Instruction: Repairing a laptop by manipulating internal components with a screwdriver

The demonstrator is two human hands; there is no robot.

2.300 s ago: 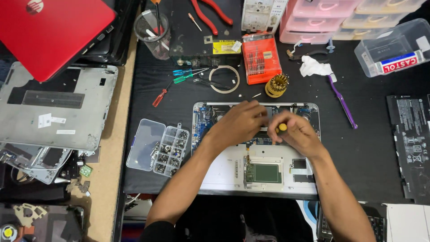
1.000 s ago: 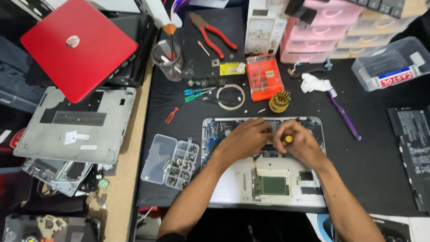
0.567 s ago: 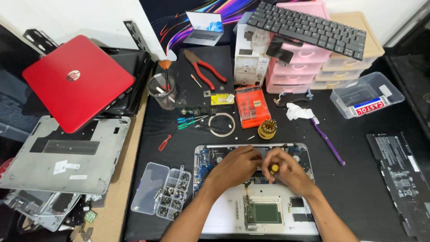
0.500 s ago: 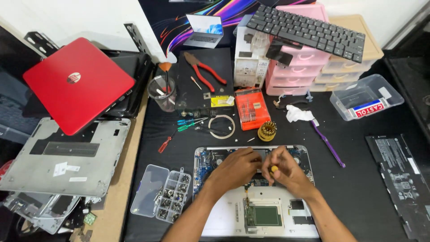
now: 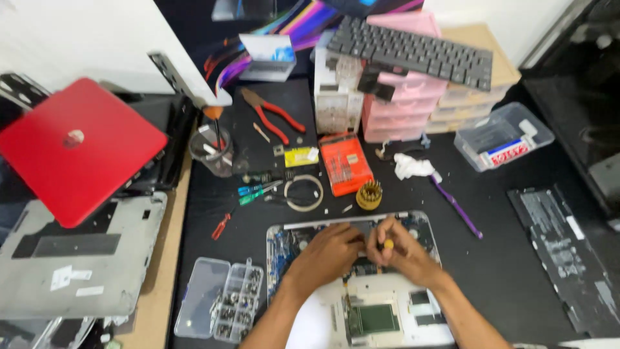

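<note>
Blue circuit board shows in the top half of the opened laptop base [image 5: 361, 304], which lies flat on the black mat [image 5: 504, 271] right in front of me; my two hands cover the middle of that board, so the spot I work on is hidden. The near edge of the base is cut off by the bottom of the view. The lower half is pale silver metal with a dark green rectangular patch set into it.

My left hand [image 5: 329, 252] rests palm-down on the board, fingers curled, touching my right hand; what lies under it I cannot make out. My right hand [image 5: 397, 249] is closed round a small screwdriver [image 5: 387, 244], of which only the yellow cap shows between the fingers; the shaft and tip are hidden.

Just beyond the base stand a round yellow bit holder [image 5: 369, 195] and a flat orange bit case [image 5: 345, 165]. A coil of pale wire [image 5: 303, 192] lies left of them. A clear plastic parts box [image 5: 223, 307], lid open, compartments full of small dark screws, sits to the left of the base. A purple-handled brush [image 5: 455, 205] lies to the right, its head under a crumpled white cloth [image 5: 412, 167]. Everything is a little blurred
</note>
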